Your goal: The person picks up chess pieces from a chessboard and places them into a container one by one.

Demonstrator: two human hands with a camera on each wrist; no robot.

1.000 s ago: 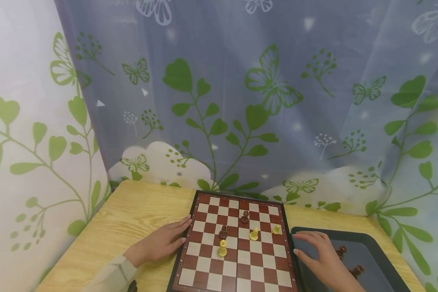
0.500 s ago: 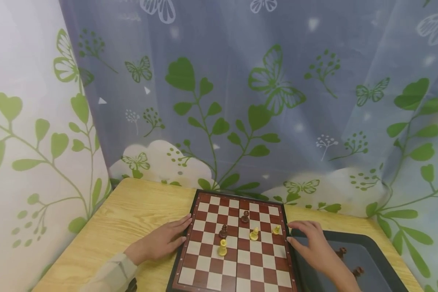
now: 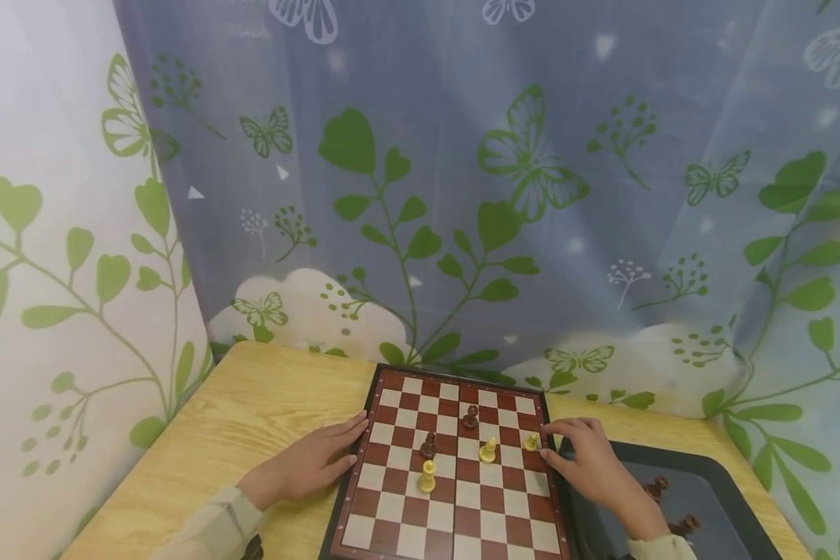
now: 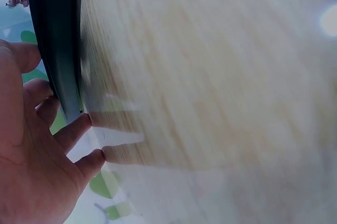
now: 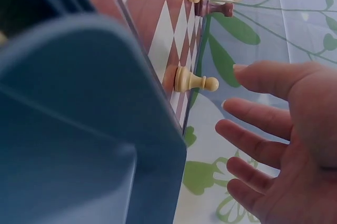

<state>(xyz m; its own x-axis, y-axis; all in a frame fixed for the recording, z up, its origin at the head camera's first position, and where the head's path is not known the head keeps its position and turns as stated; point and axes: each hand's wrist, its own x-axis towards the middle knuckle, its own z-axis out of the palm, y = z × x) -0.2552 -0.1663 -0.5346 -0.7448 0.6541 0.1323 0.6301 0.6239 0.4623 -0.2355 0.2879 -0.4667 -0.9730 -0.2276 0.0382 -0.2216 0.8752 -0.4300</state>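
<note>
A red-and-white chessboard (image 3: 476,495) lies on the table. On it stand a small yellow pawn (image 3: 530,442) near the right edge, two taller yellow chess pieces (image 3: 488,449) and two dark brown ones (image 3: 428,445). My right hand (image 3: 591,460) hovers over the board's right edge. Its thumb and fingers are spread apart, close beside the pawn, and a gap shows between fingertips and pawn (image 5: 190,80) in the right wrist view. My left hand (image 3: 304,460) rests at the board's left side, fingers and thumb against its dark edge (image 4: 58,34).
Right of the board is a dark tray (image 3: 707,459) holding brown chess pieces (image 3: 686,524); its raised wall (image 5: 152,166) stands near my right hand. Wooden table surface (image 3: 252,397) extends left. A leaf-and-butterfly patterned curtain (image 3: 420,194) hangs behind the table.
My right hand has moved left from above the tray's edge, over the board's border and up to the small yellow pawn. The left hand and the pieces have stayed put.
</note>
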